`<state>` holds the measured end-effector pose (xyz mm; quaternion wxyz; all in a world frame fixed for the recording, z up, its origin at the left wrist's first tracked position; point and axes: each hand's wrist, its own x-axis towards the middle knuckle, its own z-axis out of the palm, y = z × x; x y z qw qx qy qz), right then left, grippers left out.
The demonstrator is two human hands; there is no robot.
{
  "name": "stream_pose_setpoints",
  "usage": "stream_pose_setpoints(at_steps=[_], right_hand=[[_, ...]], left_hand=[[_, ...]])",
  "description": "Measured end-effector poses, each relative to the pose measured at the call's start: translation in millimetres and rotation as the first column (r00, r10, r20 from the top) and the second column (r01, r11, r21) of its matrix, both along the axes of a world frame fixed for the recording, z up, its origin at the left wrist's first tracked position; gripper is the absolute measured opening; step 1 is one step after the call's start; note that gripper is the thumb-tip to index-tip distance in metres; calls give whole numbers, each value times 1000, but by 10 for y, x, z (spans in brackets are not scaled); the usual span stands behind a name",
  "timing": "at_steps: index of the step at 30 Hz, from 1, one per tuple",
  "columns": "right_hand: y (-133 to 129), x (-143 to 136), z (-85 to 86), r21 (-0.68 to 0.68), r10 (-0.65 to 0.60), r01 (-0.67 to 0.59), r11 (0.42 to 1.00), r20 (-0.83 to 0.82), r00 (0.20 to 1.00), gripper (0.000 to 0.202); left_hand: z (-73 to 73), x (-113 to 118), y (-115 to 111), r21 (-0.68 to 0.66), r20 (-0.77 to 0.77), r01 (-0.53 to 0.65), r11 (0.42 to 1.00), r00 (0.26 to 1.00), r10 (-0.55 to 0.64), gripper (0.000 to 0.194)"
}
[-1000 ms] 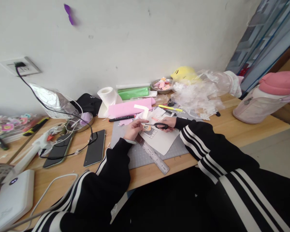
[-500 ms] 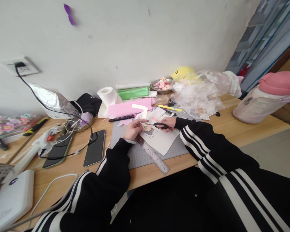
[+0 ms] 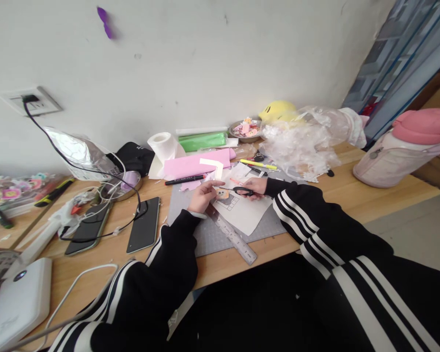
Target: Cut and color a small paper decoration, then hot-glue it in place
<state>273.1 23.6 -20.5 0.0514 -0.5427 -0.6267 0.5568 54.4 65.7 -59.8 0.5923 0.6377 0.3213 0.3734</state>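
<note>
My left hand [image 3: 202,197] pinches a small piece whose shape is too small to make out, close to the scissor tips. Black-handled scissors [image 3: 243,191] are gripped in my right hand [image 3: 257,187], their blades pointing left toward my left fingers. Just beneath the blades is a small orange piece with a face on it [image 3: 223,194]. Under both hands lies a white sheet with a drawn grid [image 3: 250,215]. A clear ruler [image 3: 234,236] rests at a slant on the grey cutting mat [image 3: 212,239].
Pink foam sheet [image 3: 198,164], paper roll [image 3: 165,145], bowl of small pieces [image 3: 246,129] and crumpled plastic [image 3: 300,146] lie behind. Two phones, one here [image 3: 143,225], a glue gun [image 3: 55,222] and cables are left. A pink-lidded bottle [image 3: 399,149] stands right.
</note>
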Motion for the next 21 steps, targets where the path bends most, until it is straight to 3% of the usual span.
stream_pose_setpoints(at_steps=[11,21], right_hand=[[3,18,-51,12,12,-12,1000,-19,1000,30],[-32,0,-136,65,-58,65,996,-103,993,36]], left_hand=[[-23,2,17,-6,-17,-18,1000,1000,18,34],[-3,2,4,3,-61,-15,1000,998,15,24]])
